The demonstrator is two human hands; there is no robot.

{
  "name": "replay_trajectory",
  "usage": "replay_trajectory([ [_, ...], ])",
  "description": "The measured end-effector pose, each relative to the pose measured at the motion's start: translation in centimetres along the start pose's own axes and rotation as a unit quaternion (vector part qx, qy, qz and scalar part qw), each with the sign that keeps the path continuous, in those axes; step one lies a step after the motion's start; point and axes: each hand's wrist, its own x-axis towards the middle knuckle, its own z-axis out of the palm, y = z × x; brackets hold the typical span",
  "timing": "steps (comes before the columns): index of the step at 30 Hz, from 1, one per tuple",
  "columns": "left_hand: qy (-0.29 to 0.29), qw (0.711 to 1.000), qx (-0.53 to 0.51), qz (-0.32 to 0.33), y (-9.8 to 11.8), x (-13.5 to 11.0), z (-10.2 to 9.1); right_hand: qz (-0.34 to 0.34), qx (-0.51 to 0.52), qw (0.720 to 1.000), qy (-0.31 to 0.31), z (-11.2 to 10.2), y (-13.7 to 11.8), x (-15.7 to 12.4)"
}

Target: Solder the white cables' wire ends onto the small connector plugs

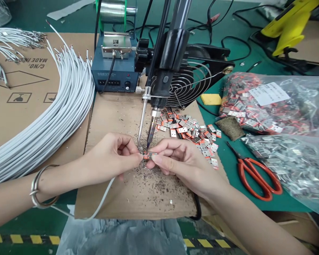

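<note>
Between the fingertips of my left hand (115,154) is the end of a white cable (104,200), which hangs down past the cardboard's front edge. My right hand (184,161) pinches a small metal USB connector (152,153) with an orange-red part. The two pieces meet right under the tip of a mounted soldering iron (156,113). A thin solder feed tube (143,122) comes down beside that tip. Fingers partly cover the joint, so the wire ends cannot be made out.
Loose USB connectors (194,131) lie behind my right hand, before a black fan (191,78). Bundled white cables (69,106) curve along the left. Red-handled scissors (257,175) and bags of connectors (268,102) lie right. A blue solder feeder (115,72) stands behind.
</note>
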Motion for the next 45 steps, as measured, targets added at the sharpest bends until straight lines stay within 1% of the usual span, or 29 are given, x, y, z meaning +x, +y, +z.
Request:
replay_trajectory([
  [12,-0.016,1.000,-0.007,0.007,-0.2,0.3,-0.2,-0.005,-0.001,1.000,-0.013,-0.2,0.1,0.0],
  [19,-0.004,1.000,0.012,-0.001,-0.3,0.4,-0.2,-0.005,-0.047,0.999,0.019,0.2,-0.2,-0.1],
  [27,-0.003,1.000,0.025,0.003,-0.5,0.4,-0.1,-0.035,-0.081,0.996,0.008,0.2,-0.2,-0.1],
  [30,-0.013,0.999,0.027,0.011,-0.6,0.3,-0.3,-0.042,-0.083,0.996,0.007,0.2,-0.1,0.0],
  [35,-0.050,0.998,0.027,0.033,-0.7,0.2,-1.0,-0.039,-0.089,0.995,0.004,0.0,0.1,0.1],
  [39,-0.048,0.998,0.037,0.029,-0.6,0.2,-1.1,-0.039,-0.093,0.995,0.001,0.0,0.1,0.0],
  [45,-0.045,0.999,0.016,0.024,-0.4,0.1,-0.7,-0.049,-0.095,0.994,0.004,0.2,-0.1,-0.3],
])
